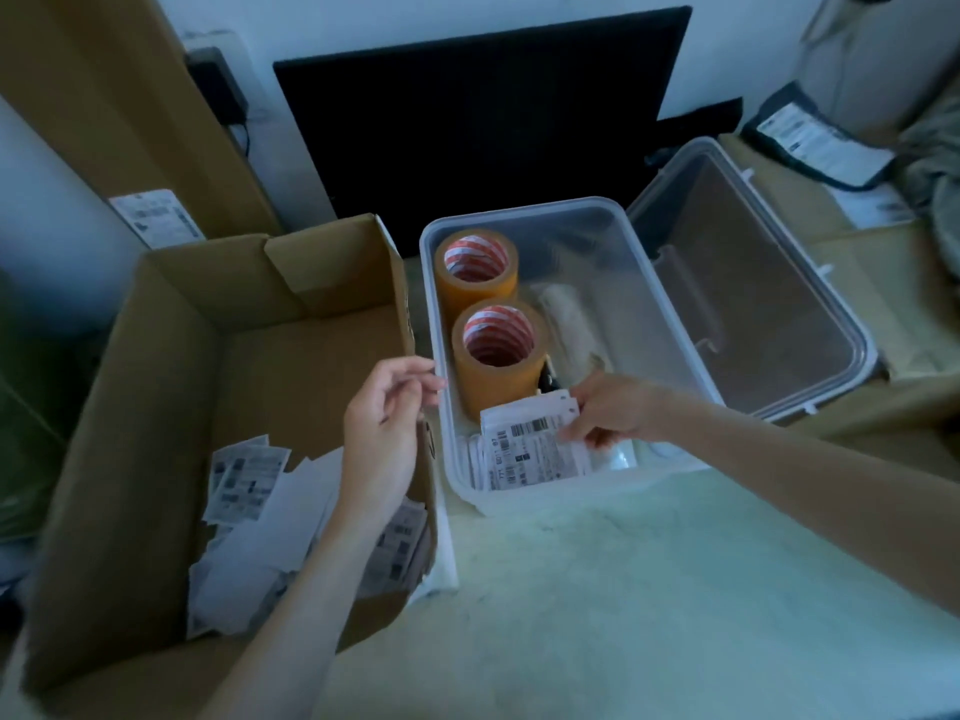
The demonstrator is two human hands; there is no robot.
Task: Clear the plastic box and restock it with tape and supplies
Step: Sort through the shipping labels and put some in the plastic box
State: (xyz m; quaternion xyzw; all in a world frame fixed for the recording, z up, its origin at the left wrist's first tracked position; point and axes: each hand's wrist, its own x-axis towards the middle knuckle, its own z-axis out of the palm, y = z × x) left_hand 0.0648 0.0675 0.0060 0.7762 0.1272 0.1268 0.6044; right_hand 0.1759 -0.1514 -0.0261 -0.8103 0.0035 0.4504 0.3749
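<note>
Plastic box (675, 324) sits on the pale table (623, 589), two tape rolls (496, 350) just beyond the right hand (610, 413) fingers pinching a labelled packet (530, 449) inside, while the left hand (384, 423), fingers seemingly loosely curled, touches its near-left rim.

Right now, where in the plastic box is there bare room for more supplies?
The right half of the box is mostly free, between the two tape rolls and the right wall. The left side is filled by the rolls. The near end is crowded: label packets, held by the right hand.
</note>
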